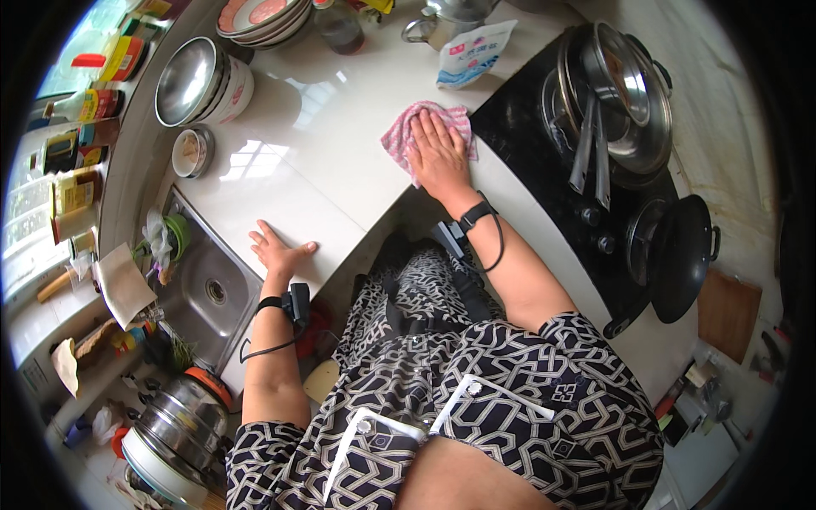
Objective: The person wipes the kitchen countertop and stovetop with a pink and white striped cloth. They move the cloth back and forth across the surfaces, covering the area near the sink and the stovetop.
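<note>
My right hand (438,153) lies flat on a pink-and-white cloth (403,135), pressing it on the white tiled countertop (344,172) beside the black gas stove's left edge. The cloth is bunched around the fingers. Near the counter's front edge, my left hand (280,252) rests on the bare surface with its fingers spread, just right of the steel sink (207,280); it holds nothing. A white and blue plastic pouch (475,56) stands behind the cloth.
Stacked bowls (191,83) and a small bowl (189,153) stand at the left. Plates (261,19), a bottle of dark liquid (339,29) and a metal kettle (446,22) line the back. The stove (519,127) carries stacked pans and a wok (681,258).
</note>
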Demonstrator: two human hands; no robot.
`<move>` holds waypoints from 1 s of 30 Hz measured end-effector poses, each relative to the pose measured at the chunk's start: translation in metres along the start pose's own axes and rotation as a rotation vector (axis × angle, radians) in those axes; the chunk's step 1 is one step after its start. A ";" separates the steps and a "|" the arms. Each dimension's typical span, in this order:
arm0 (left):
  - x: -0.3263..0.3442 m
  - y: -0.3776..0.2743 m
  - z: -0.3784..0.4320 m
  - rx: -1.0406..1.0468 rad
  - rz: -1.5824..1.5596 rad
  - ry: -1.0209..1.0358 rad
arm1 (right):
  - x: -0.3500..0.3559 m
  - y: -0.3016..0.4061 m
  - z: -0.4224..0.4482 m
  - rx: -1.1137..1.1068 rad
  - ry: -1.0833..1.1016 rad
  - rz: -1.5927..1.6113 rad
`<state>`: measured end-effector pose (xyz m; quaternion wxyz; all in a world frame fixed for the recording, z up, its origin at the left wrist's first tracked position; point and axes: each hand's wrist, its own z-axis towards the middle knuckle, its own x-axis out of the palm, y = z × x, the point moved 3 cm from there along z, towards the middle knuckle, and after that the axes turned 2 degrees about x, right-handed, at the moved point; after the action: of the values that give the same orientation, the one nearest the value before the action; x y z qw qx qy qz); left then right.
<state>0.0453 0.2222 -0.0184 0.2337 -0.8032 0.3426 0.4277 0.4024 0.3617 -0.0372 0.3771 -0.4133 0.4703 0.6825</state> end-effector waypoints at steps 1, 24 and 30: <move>0.000 -0.001 -0.001 -0.009 0.013 -0.001 | 0.007 0.007 0.010 0.003 0.005 0.004; -0.001 -0.009 -0.020 0.068 -0.046 -0.032 | 0.078 0.192 0.020 -0.528 0.240 0.225; -0.003 -0.006 -0.017 0.111 -0.023 -0.029 | 0.075 0.163 0.025 -0.511 0.269 0.107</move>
<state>0.0579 0.2161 -0.0069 0.2878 -0.7865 0.3531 0.4170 0.2220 0.3510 -0.0469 0.1583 -0.5563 0.3501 0.7368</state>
